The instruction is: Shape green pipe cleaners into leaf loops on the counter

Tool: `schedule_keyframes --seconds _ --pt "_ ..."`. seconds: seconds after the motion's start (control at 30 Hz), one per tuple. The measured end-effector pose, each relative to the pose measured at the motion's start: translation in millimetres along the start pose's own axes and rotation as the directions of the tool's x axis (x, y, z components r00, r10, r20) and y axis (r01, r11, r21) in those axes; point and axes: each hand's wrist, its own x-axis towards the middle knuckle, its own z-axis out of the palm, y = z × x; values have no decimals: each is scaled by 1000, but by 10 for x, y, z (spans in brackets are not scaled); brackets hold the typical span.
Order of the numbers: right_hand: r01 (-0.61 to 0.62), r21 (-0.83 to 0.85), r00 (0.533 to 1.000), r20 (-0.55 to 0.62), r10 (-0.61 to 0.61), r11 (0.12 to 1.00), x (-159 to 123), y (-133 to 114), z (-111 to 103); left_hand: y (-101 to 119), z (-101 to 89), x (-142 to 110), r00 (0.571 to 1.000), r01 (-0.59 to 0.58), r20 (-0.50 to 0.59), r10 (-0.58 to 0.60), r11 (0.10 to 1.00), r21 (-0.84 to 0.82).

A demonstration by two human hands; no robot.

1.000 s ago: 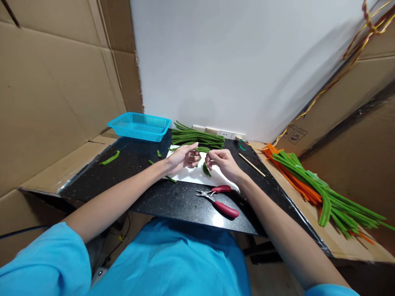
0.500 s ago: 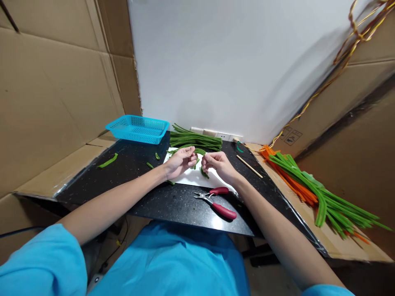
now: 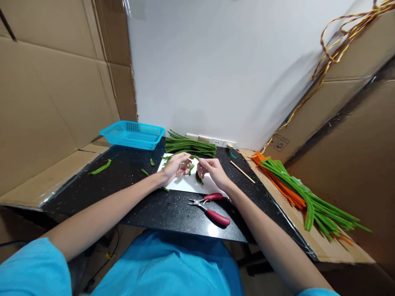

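Observation:
My left hand (image 3: pixel 175 165) and my right hand (image 3: pixel 212 170) meet over a white sheet (image 3: pixel 188 183) on the black countertop (image 3: pixel 160 205). Both pinch a green fuzzy stem (image 3: pixel 193 158) that arcs between their fingertips. Its ends hang down by the fingers. A short green piece (image 3: pixel 199 179) lies on the sheet just below my right hand. Red-handled pliers (image 3: pixel 210 207) lie on the counter near my right wrist, touched by neither hand.
A bundle of green stems (image 3: pixel 189 146) lies behind the sheet by the wall. A blue plastic basket (image 3: pixel 132 134) stands at the back left. Green and orange stems (image 3: pixel 302 193) are piled on cardboard at the right. A thin wooden stick (image 3: pixel 242 171) and scattered green scraps (image 3: pixel 100 167) lie about.
My left hand's fingers have closed on the stem, and both hands have drawn closer together, bending it. The camera has tilted slightly.

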Motion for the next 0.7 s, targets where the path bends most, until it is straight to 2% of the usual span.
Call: schedule_keyframes --seconds 0.07,0.13,0.2,0.27,0.4,0.5,0.57,0.63,0.7 --pt "0 -28 1000 2 0 1000 -2 -3 -5 -11 -20 -5 987 -152 1 160 939 307" --pt "3 -52 1000 11 -3 999 -5 -16 4 -10 -35 -21 948 -292 57 313 782 550" --pt "1 -70 1000 27 1 998 -4 -26 23 -2 -43 -41 910 -365 109 400 649 668" --pt "-5 -74 1000 25 7 997 3 -24 45 6 -47 -56 896 -380 133 423 579 721" --pt "-8 -116 1000 -29 5 993 7 -7 67 0 -53 -57 887 -386 133 442 553 738" --pt "42 -295 995 -74 -67 955 -26 -27 66 -16 -52 -44 888 -372 89 450 594 713" --pt "96 -502 978 -112 -174 859 -58 -52 66 -20 -46 -41 905 -347 76 419 622 702" --pt "130 -678 950 -123 -286 723 -83 -73 66 -15 -37 -46 918 -336 94 385 630 700" --pt "142 -753 928 -124 -351 642 -94 -79 65 -3 -23 -60 920 -347 133 368 610 712"
